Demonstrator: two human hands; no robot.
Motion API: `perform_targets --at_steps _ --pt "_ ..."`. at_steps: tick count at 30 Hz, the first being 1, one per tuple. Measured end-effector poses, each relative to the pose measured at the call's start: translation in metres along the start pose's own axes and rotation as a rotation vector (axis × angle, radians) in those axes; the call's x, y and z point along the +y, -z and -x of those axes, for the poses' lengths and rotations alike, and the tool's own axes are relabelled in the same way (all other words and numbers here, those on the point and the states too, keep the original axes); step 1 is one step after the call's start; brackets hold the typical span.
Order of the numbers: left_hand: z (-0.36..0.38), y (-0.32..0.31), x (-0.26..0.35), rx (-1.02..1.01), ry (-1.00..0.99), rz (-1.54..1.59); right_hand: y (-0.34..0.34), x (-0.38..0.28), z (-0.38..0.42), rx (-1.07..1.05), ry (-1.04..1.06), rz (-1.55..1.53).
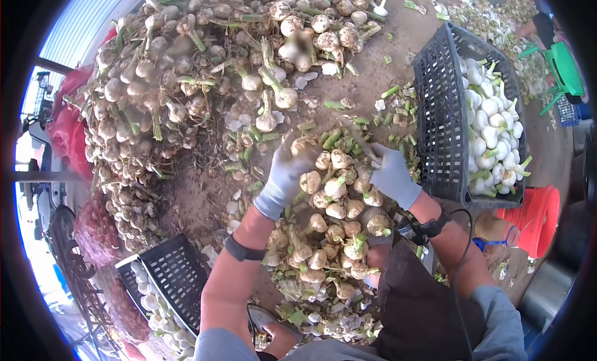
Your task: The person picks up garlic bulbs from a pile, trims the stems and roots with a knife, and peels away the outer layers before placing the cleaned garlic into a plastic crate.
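My left hand point(285, 174), in a grey glove, grips a dirty garlic bulb point(303, 146) by its top over a heap of garlic bulbs point(336, 236) in front of my knees. Just to its right my right hand point(392, 173), also in a grey glove, holds a thin tool or stem point(359, 143) that is blurred; I cannot tell which. Both hands are close together above the heap.
A big pile of unpeeled garlic with green stalks point(180, 87) fills the ground ahead and to the left. A black crate of clean white bulbs point(443, 112) stands at the right, another black crate point(171, 274) at lower left. Near the right crate: an orange bucket point(538, 218) and a green stool point(563, 65).
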State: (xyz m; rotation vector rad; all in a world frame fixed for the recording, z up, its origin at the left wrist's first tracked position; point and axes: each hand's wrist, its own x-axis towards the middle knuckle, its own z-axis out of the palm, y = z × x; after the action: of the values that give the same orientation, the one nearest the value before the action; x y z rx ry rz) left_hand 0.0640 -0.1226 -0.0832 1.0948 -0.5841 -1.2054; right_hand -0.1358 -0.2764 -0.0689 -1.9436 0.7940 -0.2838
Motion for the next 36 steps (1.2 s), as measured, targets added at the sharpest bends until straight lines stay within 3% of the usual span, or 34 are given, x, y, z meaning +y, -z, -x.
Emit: perform_targets --at_steps 1,2,3,5,6,7,9,10,12,13,15,17,19,20,21,23,24,25,27,29,30,31,34,35,36 --pt "0.005 -0.012 -0.002 0.196 -0.036 0.075 -0.003 -0.006 0.003 -0.003 0.065 0.076" --pt "0.006 -0.012 -0.002 0.188 -0.122 -0.173 -0.011 -0.006 0.006 0.058 0.171 0.159" --pt "0.011 -0.014 -0.002 0.187 -0.124 -0.170 -0.015 -0.011 0.008 0.058 0.171 0.162" --pt "0.025 -0.019 -0.003 0.127 -0.204 -0.523 -0.017 -0.029 0.012 0.160 0.556 0.443" --pt "0.022 -0.023 -0.024 0.226 -0.344 -0.202 -0.019 -0.037 0.016 0.130 0.608 0.543" --pt "0.020 -0.042 0.007 -0.096 -0.055 0.624 -0.021 -0.044 0.018 0.130 0.613 0.543" --pt "0.024 -0.037 -0.006 -0.028 -0.191 0.390 -0.025 -0.052 0.021 0.140 0.628 0.550" --pt "0.030 -0.041 -0.001 -0.027 -0.191 0.390 -0.028 -0.049 0.021 0.140 0.628 0.566" --pt "0.042 -0.053 0.020 0.234 -0.160 -0.401 -0.030 -0.049 0.022 0.163 0.623 0.558" --pt "0.044 -0.058 0.022 0.235 -0.160 -0.401 -0.031 -0.050 0.022 0.185 0.621 0.551" --pt "0.044 -0.067 0.021 0.151 -0.380 -0.043 -0.031 -0.046 0.017 0.176 0.606 0.507" --pt "0.045 -0.045 0.011 0.184 -0.297 -0.207 -0.033 -0.040 0.015 0.170 0.584 0.471" --pt "0.040 -0.042 0.011 0.184 -0.652 -1.028 -0.036 -0.036 0.010 0.076 0.466 0.465" --pt "0.050 -0.058 0.025 0.318 -0.231 -0.611 -0.028 -0.040 0.000 -0.115 0.111 0.461" --pt "0.055 -0.072 0.036 0.266 -0.360 -0.700 -0.022 -0.027 -0.004 -0.112 0.095 0.452" --pt "0.064 -0.075 0.055 0.224 -0.311 -0.845 -0.010 -0.011 -0.008 -0.111 -0.069 0.550" --pt "0.061 -0.072 0.054 0.262 -0.303 -0.768 -0.006 -0.019 0.001 -0.110 -0.074 0.393" --pt "0.054 -0.068 0.050 0.289 -0.300 -0.687 -0.012 -0.011 0.009 -0.014 0.046 0.384" --pt "0.048 -0.055 0.036 0.270 -0.279 -0.635 -0.016 -0.018 0.016 -0.013 0.100 0.364" --pt "0.045 -0.046 0.029 0.382 -0.442 -0.763 -0.020 -0.016 0.021 -0.028 0.090 0.242" --pt "0.046 -0.043 0.029 0.404 -0.559 -1.070 -0.021 -0.016 0.023 -0.032 0.087 0.132" --pt "0.047 -0.043 0.029 0.412 -0.558 -1.068 -0.023 -0.017 0.022 -0.039 0.091 0.135" --pt "0.051 -0.058 0.031 0.525 -0.292 -0.158 -0.024 -0.028 0.027 0.071 0.211 -0.137" --pt "0.056 -0.065 0.036 0.529 -0.297 -0.159 -0.021 -0.037 0.032 0.052 0.243 -0.154" --pt "0.060 -0.073 0.040 0.482 -0.246 0.102 -0.018 -0.043 0.033 0.033 0.275 -0.170"
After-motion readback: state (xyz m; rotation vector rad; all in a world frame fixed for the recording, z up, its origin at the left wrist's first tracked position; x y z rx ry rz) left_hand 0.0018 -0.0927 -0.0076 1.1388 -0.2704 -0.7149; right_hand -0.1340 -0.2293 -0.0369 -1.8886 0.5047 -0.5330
